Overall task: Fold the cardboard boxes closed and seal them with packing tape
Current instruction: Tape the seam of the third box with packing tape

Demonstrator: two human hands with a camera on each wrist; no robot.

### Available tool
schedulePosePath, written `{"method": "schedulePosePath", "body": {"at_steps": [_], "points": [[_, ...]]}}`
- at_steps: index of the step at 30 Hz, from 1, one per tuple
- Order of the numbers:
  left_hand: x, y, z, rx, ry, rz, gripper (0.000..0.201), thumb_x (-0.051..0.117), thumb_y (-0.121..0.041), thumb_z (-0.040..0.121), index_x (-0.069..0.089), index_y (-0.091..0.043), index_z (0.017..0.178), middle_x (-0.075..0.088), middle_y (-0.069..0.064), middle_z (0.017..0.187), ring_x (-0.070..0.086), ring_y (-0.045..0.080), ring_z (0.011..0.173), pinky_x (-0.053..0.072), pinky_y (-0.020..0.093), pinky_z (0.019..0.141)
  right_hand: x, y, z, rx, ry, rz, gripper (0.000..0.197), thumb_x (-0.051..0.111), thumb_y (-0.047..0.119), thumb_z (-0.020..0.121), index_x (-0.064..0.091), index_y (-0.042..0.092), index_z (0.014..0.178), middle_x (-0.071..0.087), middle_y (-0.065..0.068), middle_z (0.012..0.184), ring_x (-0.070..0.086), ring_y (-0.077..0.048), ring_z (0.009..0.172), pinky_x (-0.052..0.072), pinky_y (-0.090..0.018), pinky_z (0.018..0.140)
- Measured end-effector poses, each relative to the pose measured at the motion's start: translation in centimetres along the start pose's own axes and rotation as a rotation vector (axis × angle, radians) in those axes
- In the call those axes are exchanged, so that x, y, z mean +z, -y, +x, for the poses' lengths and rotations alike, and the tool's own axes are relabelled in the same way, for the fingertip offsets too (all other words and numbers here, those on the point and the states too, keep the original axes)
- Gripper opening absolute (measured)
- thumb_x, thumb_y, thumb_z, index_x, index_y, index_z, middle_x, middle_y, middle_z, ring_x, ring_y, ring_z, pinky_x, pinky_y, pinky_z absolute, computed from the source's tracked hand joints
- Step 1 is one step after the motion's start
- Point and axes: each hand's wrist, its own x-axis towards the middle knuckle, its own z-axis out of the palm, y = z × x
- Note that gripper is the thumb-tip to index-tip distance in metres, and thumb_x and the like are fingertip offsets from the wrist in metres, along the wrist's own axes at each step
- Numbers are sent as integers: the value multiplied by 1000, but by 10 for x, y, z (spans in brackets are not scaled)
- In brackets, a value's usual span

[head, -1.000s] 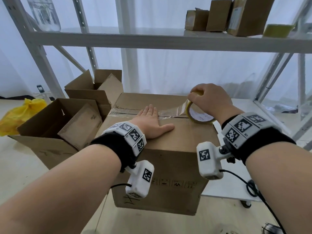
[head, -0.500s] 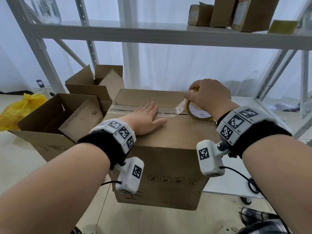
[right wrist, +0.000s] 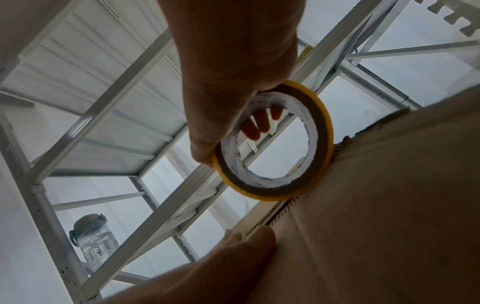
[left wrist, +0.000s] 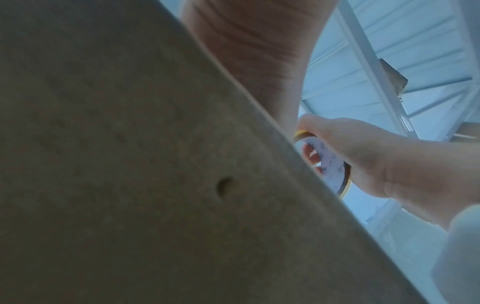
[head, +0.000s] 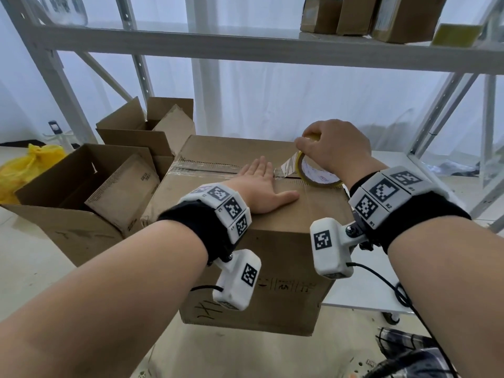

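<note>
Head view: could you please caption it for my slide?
Left hand flat on box; right hand unrolls tape roll.

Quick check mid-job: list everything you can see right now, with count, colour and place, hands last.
Closed box: one, brown, centre, seam partly taped.
Tape roll: one, yellowish with white core, on the closed box's top at the seam.
Open boxes: two, brown, left of the closed box.
Yellow bag: one, far left on the floor.
Shelf boxes: three, brown, upper right on the shelf.
Clear jar: one, on the shelf, upper left.
White rack: one, behind.
Left hand: flat on the closed box's top.
Right hand: grips the tape roll.
</note>
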Motion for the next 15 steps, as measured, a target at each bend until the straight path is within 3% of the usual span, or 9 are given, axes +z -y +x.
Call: {"method": "schedulePosePath", "body": {"at_steps": [3,7,10,15], "points": [[1,1,3,22,-2,-14,94,21,-73,88,-10,-10,151,-16,7,158,-13,16,146,-5,32,119,-1,-4,1,3,-2,39,44,41,57,92,67,28,114,67,4,113,55,-20,110,37,-31,77],[4,7,2,38,-33,-24,91,21,-71,89,-8,-12,151,-14,6,159,-10,15,146,-5,30,118,-6,-1,2,-30,6,84,31,55,42,87,71,25,107,69,4,108,58,-18,103,43,-29,79],[4,6,2,28,-44,-31,92,22,-72,88,-8,-13,152,-14,5,159,-9,15,146,-4,31,119,-12,0,6,-56,37,-32,27,57,39,85,73,24,101,70,3,101,59,-19,98,47,-32,80],[2,1,4,35,-47,-15,92,22,-72,88,-8,-13,151,-12,5,159,-9,14,146,-3,31,119,-22,-18,3,-89,87,-272,28,55,43,86,71,27,103,67,2,102,58,-21,98,39,-31,75]]}}
